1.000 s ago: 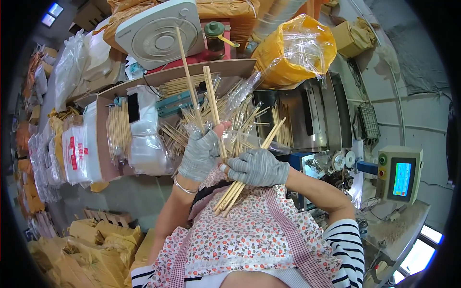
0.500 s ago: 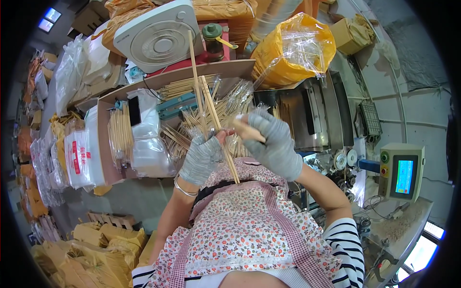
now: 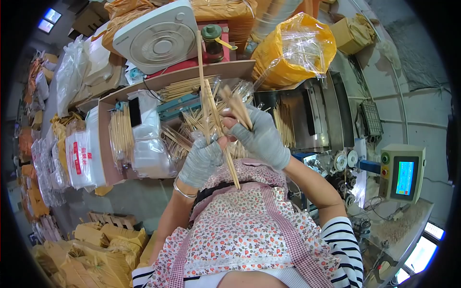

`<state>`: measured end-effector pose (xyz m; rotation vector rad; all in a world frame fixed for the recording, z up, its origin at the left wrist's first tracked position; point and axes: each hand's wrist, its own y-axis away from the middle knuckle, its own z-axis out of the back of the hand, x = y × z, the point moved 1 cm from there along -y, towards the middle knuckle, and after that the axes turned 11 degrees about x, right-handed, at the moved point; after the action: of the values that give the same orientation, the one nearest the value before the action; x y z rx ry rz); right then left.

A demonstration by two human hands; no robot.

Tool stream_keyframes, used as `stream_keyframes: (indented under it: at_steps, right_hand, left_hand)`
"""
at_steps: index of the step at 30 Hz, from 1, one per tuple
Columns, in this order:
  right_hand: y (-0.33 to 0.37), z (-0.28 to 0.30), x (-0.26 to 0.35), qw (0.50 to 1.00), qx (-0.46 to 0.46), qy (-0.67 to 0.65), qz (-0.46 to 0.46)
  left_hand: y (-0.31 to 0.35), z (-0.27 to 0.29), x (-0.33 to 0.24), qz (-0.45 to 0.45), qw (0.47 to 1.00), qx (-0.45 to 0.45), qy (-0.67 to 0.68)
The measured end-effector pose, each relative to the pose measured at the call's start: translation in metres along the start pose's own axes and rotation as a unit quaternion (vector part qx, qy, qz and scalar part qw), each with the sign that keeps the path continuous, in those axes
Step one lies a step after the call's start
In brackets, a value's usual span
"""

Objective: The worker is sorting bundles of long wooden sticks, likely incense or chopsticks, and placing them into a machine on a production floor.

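Observation:
My left hand [image 3: 200,161], in a grey glove with bare fingertips, is closed round a few slim wooden chopsticks [image 3: 210,103]. One of them points straight up, and the lower ends reach down to my floral apron [image 3: 235,221]. Just to the right, my gloved right hand [image 3: 265,141] grips a short bundle of chopsticks [image 3: 238,108], its upper end smeared by motion. Beneath both hands, a loose heap of chopsticks [image 3: 192,120], some in clear wrappers, lies in a brown-walled tray [image 3: 106,163].
A bunch of sticks [image 3: 120,132], a phone [image 3: 134,111] and clear plastic bags [image 3: 150,156] lie at the tray's left. Behind stand a box fan [image 3: 161,45], a green-lidded jar [image 3: 212,43] and a yellow bag [image 3: 269,67]. Machinery [image 3: 341,165] and a control screen [image 3: 405,175] are right.
My right hand has moved slightly left and turned, so its bundle now points up rather than lying nearly level. The left hand's chopsticks have swung a little more upright and dropped slightly.

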<state>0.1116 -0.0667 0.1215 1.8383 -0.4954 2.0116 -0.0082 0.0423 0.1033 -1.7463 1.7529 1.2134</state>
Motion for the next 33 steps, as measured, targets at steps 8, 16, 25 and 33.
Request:
stream_keyframes:
  at_steps: [8,16,25,33]
  right_hand:
    - [-0.009,0.013,0.000,0.942,0.139,-0.258,-0.166]
    - [0.009,0.104,-0.022,0.922,-0.132,-0.361,-0.049]
    - [-0.019,0.054,-0.046,0.761,0.087,-0.637,-0.093]
    - [-0.024,0.068,-0.013,0.936,-0.059,-0.341,-0.060]
  left_hand:
    - [0.002,0.006,0.002,0.050,0.985,0.041,-0.163]
    - [0.020,0.020,-0.010,-0.007,0.987,-0.110,-0.119]
    - [0.007,-0.009,0.022,0.070,0.861,0.315,-0.394]
    - [0.006,-0.015,0.023,0.016,0.927,0.105,-0.361]
